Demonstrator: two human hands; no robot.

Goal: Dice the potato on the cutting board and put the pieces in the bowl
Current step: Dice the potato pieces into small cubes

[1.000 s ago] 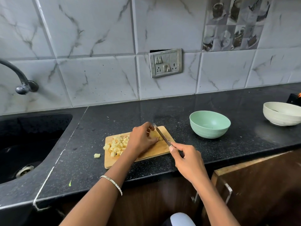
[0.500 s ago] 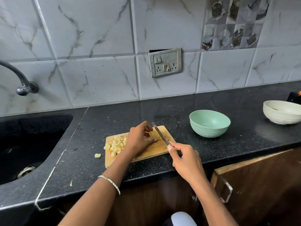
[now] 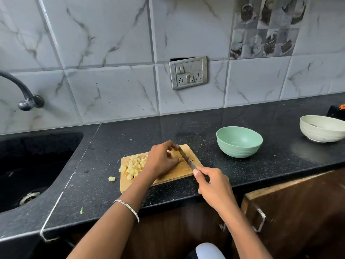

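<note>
The uncut remainder of the potato [image 3: 174,154] is held down on the cutting board [image 3: 177,174] by the left hand [image 3: 162,161], whose fingers are curled over it. The knife [image 3: 183,157] is gripped at its handle by the right hand [image 3: 212,186], fingers wrapped round, and the blade is laid against the potato beside the left fingertips. Diced pieces [image 3: 133,166] are heaped on the board's left part (one cube [image 3: 111,178] lies off it, on the black counter [image 3: 130,139]). The green bowl [image 3: 239,149] is set to the right, apart from the board.

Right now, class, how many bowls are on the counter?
2. A green bowl right of the cutting board; a cream bowl at the far right of the counter, partly out of frame.
</note>
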